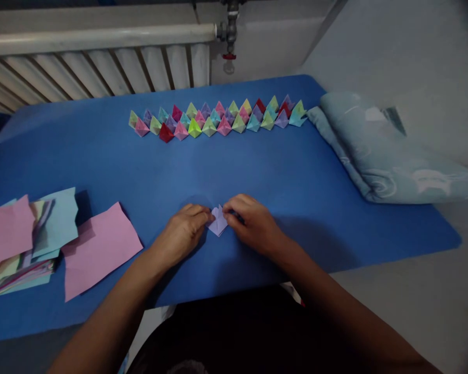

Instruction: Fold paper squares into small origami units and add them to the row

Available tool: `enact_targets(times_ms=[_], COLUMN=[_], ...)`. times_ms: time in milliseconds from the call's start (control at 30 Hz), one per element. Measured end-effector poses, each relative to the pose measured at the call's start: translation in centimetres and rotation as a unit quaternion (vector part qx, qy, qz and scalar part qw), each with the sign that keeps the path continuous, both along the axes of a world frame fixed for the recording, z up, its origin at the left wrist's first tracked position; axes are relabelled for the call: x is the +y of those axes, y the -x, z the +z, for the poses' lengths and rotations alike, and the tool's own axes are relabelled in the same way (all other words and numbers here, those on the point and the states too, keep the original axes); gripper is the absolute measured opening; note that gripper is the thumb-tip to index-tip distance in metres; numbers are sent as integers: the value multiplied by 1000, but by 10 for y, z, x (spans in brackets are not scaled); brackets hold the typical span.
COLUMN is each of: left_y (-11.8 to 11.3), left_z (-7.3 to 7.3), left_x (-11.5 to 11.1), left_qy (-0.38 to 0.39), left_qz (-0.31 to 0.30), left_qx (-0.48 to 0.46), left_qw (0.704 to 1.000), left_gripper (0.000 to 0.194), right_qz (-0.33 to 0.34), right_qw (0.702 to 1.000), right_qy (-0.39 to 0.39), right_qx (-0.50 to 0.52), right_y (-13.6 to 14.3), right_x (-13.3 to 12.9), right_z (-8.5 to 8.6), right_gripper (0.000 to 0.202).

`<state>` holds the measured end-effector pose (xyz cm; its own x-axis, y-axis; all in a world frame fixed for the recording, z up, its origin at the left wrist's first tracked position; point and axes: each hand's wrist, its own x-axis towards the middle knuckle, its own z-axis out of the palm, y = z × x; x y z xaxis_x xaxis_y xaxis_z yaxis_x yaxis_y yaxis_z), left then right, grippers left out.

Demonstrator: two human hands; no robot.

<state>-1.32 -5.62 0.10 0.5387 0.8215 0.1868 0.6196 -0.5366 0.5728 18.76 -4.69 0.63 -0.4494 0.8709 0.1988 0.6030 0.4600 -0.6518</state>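
A small folded purple paper (219,222) lies near the front of the blue table, between my two hands. My left hand (186,227) has its fingers closed on the paper's left edge. On the other side, my right hand (253,221) pinches the upper right edge with thumb and forefinger. The paper's lower end forms a point toward me, and small folded tips stand at its top.
Folded paper pieces in many colours (209,127) stand in rows at the back of the blue table (148,171). At left are a stack of coloured sheets (56,223) and a pink sheet (101,246). A folded blanket (390,161) lies at right; a radiator (101,39) stands behind.
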Motion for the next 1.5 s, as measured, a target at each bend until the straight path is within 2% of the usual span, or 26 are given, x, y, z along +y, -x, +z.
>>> enact_targets(times_ms=[100, 167, 500, 800, 1033, 1300, 1500], left_y=[2, 2, 2, 1, -3, -6, -7], left_z=[2, 2, 2, -6, -8, -7, -3], left_x=[-2, -3, -7, -6, 0, 3, 5], left_qy=[-14, -22, 0, -59, -58, -54, -55], left_qz=[-16, -24, -10, 1, -23, -20, -28], left_qx=[5, 9, 12, 4, 44, 56, 65], left_qw=[1000, 999, 1000, 998, 997, 997, 996], left_gripper=[28, 26, 19, 15, 33, 28, 26], right_qz=[76, 84, 75, 56, 73, 57, 13], right_qw=[997, 996, 995, 995, 993, 995, 995], right_qy=[-25, -30, -49, -58, -73, -51, -71], right_qx=[-10, -21, -47, -63, -64, -57, -71], right_y=[-7, -10, -11, -9, -10, -10, -6], right_x=[-8, -12, -15, -15, -13, -14, -15], right_z=[-3, -6, -12, -14, -17, -16, -16], right_gripper=[22, 27, 20, 21, 18, 17, 20])
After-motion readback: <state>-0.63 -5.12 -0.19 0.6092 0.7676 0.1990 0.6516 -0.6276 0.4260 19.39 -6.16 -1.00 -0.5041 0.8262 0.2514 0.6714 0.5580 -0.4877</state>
